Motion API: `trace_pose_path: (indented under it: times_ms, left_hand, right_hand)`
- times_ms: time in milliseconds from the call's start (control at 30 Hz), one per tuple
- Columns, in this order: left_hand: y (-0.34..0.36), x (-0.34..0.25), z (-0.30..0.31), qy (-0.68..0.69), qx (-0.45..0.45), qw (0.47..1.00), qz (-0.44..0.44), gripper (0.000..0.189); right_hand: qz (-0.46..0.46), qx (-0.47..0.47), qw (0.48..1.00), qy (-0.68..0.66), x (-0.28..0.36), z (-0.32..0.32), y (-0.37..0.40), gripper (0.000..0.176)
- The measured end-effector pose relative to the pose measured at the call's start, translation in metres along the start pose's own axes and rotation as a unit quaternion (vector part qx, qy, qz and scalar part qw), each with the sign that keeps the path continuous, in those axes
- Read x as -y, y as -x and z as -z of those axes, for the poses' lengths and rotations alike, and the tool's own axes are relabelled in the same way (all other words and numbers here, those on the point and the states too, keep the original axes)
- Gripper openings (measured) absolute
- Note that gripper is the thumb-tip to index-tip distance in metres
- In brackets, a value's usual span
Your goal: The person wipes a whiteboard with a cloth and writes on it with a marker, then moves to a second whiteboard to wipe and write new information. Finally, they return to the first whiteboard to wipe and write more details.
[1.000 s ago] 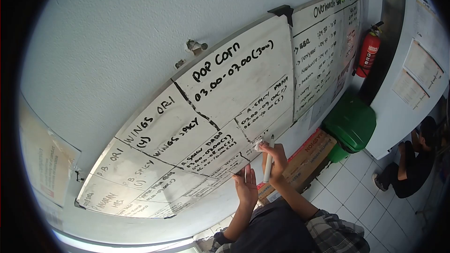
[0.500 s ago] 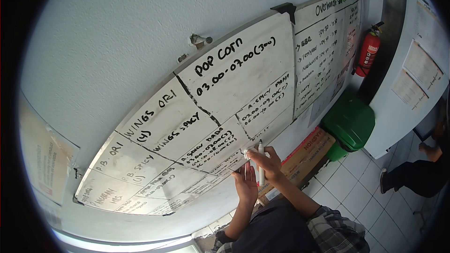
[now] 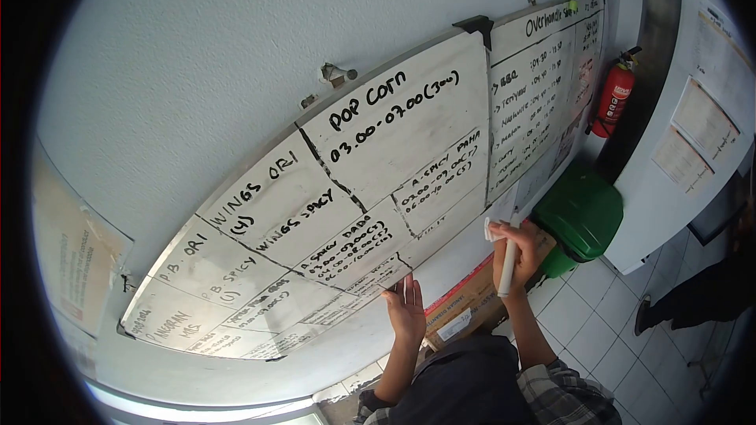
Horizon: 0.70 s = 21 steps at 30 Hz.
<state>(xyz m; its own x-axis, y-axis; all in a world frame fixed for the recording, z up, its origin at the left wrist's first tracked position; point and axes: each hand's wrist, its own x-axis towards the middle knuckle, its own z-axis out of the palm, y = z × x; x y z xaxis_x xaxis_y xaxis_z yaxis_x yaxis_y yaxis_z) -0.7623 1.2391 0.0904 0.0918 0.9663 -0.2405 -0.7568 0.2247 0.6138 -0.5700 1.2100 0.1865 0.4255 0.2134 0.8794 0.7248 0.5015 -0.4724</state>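
In front of me a whiteboard (image 3: 409, 102) with black handwriting and ruled boxes hangs on the wall. My right hand (image 3: 526, 248) is off the board to its lower right, closed around a white marker (image 3: 508, 274) that slants downward. A crumpled white piece, tissue or paper (image 3: 496, 228), shows at its fingertips. My left hand (image 3: 405, 316) is raised palm-up at the board's lower edge, fingers stretched out and their tips against or very close to it. I see nothing held in it.
Below the board stand a brown cardboard box (image 3: 480, 303) and a green lidded bin (image 3: 587, 212). A red fire extinguisher (image 3: 616, 98) hangs by the dark door frame. At the right, a person in dark trousers (image 3: 685, 295) stands on the white tiled floor (image 3: 587, 330).
My right hand has moved away from the board to the right, carrying the marker and white piece. My left hand has shifted slightly left, staying at the lower edge.
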Motion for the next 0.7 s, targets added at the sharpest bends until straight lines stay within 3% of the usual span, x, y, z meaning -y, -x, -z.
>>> trace_pose_path:
  times_ms: [200,267,400,700]
  left_hand:
    - [0.002,0.000,-0.001,0.015,0.007,1.000,0.006,0.046]
    - [0.002,0.000,-0.001,0.004,0.002,1.000,-0.001,0.051]
    - [0.002,-0.001,0.000,0.008,0.004,1.000,0.006,0.047]
    - [0.001,0.001,0.002,0.003,0.000,1.000,-0.005,0.050]
  right_hand:
    - [0.003,-0.057,0.998,-0.026,0.027,0.000,-0.081,0.029]
    - [0.071,-0.056,0.996,-0.026,0.038,-0.010,-0.107,0.029]
    - [0.114,-0.082,0.990,-0.018,0.048,-0.030,-0.151,0.028]
    - [0.121,-0.124,0.985,0.010,0.036,-0.067,-0.176,0.026]
